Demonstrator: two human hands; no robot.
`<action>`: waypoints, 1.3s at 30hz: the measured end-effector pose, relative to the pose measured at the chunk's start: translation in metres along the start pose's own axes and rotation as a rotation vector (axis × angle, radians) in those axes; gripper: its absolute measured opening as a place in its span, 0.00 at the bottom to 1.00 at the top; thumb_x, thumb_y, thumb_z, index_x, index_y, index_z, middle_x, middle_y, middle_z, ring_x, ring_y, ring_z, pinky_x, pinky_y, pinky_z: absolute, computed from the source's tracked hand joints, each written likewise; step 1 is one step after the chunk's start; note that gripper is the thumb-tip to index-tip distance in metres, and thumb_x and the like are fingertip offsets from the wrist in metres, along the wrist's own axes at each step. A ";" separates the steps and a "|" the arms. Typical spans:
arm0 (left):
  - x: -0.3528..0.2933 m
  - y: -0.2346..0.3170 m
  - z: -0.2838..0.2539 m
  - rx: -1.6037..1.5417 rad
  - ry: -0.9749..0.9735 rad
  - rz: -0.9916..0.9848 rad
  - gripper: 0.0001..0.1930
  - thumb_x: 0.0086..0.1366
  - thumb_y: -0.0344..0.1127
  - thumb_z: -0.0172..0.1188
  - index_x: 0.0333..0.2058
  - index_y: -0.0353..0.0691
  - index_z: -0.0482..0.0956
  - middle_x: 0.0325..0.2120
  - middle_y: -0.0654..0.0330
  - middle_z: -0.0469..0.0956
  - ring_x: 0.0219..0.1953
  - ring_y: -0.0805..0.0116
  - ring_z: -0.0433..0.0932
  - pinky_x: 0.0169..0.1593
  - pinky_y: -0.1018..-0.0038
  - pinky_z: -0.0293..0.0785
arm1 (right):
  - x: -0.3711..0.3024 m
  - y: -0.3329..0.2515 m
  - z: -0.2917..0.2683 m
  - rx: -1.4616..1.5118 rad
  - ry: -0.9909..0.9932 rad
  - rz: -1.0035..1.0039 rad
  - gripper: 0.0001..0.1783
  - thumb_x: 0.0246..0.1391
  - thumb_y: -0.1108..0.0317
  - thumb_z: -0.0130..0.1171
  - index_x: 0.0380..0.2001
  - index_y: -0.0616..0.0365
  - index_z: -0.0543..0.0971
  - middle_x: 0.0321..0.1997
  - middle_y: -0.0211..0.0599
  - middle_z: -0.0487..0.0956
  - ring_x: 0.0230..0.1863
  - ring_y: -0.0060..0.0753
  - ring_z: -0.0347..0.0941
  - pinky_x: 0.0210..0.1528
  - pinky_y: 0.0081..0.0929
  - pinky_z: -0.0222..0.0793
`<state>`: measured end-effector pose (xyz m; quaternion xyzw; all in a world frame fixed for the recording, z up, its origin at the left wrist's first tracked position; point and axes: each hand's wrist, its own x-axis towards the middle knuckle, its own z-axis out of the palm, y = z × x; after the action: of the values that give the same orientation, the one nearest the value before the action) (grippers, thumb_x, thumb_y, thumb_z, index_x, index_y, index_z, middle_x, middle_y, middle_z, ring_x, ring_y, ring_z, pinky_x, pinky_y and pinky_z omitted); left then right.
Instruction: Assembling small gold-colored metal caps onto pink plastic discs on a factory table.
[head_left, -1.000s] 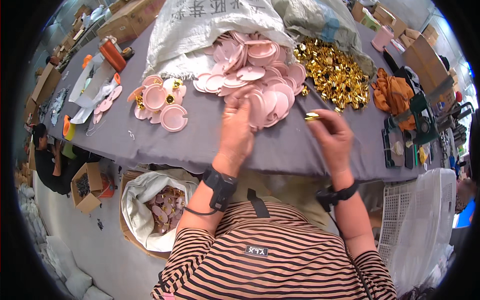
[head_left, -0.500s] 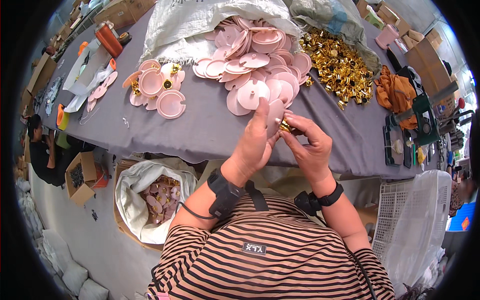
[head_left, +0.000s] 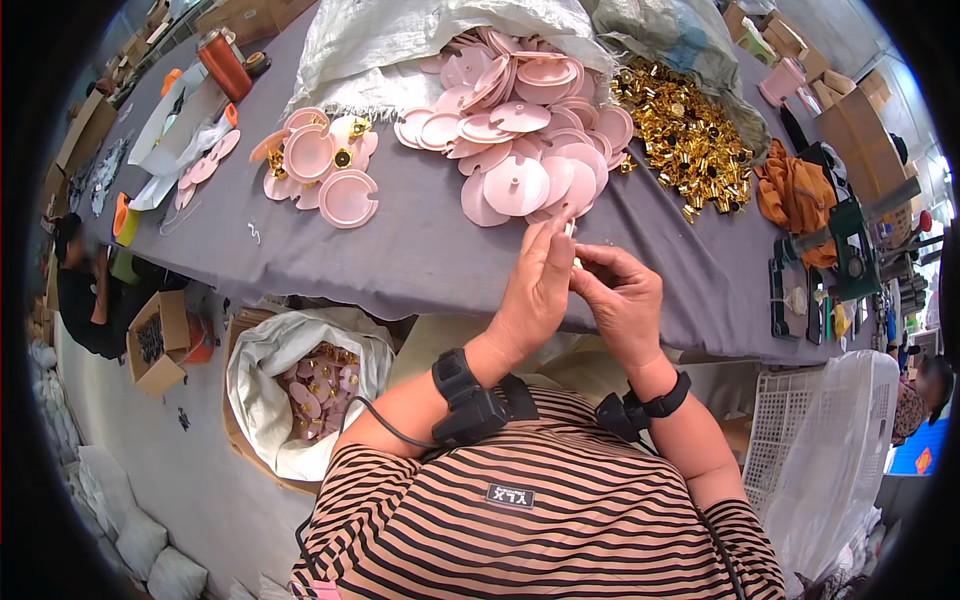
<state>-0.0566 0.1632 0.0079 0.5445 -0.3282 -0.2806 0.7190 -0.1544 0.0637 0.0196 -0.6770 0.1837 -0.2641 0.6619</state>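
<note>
The left hand had its fingers clasped along a disc, mostly hidden, seemingly bracing it, while the right hand pinched a gold piece beside it, over the table! Pink discs filled the white sack's mouth; below, a pale bag held gold-fitted discs.

grey-covered table | pink discs | gold parts | orange cloth

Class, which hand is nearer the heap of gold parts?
Right. The right hand is on the near side of the gold heap, slightly left; the left hand is farther left.
</note>
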 end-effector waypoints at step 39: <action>0.063 0.006 -0.084 0.597 0.281 0.038 0.18 0.53 0.32 0.71 0.44 0.36 0.81 0.40 0.53 0.77 0.41 0.58 0.79 0.44 0.67 0.76 | 0.043 -0.007 -0.051 -0.275 0.266 -0.388 0.11 0.54 0.80 0.66 0.41 0.60 0.80 0.43 0.32 0.80 0.40 0.21 0.77 0.45 0.20 0.74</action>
<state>0.0480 0.1669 0.0077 0.7585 -0.3037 -0.0806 0.5709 -0.1517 -0.0024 0.0305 -0.7425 0.1700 -0.4454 0.4705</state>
